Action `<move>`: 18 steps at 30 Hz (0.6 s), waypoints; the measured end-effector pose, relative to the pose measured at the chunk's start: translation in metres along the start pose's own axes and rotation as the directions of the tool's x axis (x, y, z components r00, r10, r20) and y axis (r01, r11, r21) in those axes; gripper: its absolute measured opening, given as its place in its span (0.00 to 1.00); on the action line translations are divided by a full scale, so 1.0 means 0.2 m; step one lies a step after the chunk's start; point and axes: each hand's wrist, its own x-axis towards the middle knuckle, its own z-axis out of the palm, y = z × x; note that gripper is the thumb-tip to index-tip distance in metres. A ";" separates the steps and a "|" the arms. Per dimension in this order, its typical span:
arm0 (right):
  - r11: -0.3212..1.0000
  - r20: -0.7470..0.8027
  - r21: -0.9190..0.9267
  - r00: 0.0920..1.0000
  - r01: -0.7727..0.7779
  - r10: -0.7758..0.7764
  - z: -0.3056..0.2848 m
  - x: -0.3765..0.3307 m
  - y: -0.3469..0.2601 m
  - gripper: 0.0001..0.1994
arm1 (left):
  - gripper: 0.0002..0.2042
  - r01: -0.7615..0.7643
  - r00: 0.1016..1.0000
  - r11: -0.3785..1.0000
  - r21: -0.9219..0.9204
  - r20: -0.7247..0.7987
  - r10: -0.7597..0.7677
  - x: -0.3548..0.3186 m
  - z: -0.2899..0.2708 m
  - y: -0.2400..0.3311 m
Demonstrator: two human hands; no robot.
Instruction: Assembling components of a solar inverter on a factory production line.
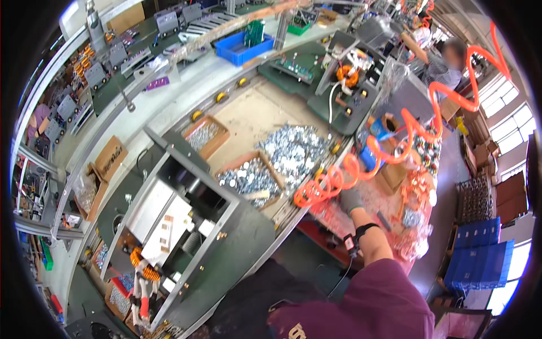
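My right hand [351, 200], in a grey glove, reaches over the pinkish-red side bench [333, 217] beside the lower coils of an orange spiral air hose [307, 194]. Its fingers are hidden or too small to make out, so I cannot see whether they hold anything. A black strap with a small device [350, 244] and a cable is on that wrist. My left hand is out of view. In front of me stands an open metal machine housing [226, 248] with orange coils [144, 265] and thick cables inside.
Loose shiny metal fasteners [293, 150] lie heaped beside a cardboard tray [276, 175] of more. Farther off are another open unit [344, 85], a blue bin [240, 55] and a co-worker [446, 68]. Plastic bags [412, 240] crowd the side bench; blue crates [480, 265] stand at right.
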 end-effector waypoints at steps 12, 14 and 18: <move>-0.054 -0.189 0.981 0.870 0.185 -0.454 -0.80 -0.52 -0.31 0.22 | 0.31 0.117 0.863 0.892 0.436 0.399 -0.308 -0.71 1.05 -0.18; -0.365 -0.443 0.894 0.648 0.261 -0.620 -1.04 -0.61 -0.49 0.20 | 0.23 0.128 0.722 0.906 0.403 0.589 -0.364 -0.77 1.16 -0.21; -0.726 -0.715 0.676 0.347 0.124 -0.607 -1.32 -0.86 -0.93 0.18 | 0.20 0.023 0.717 0.931 0.364 0.643 -0.269 -0.84 1.44 -0.29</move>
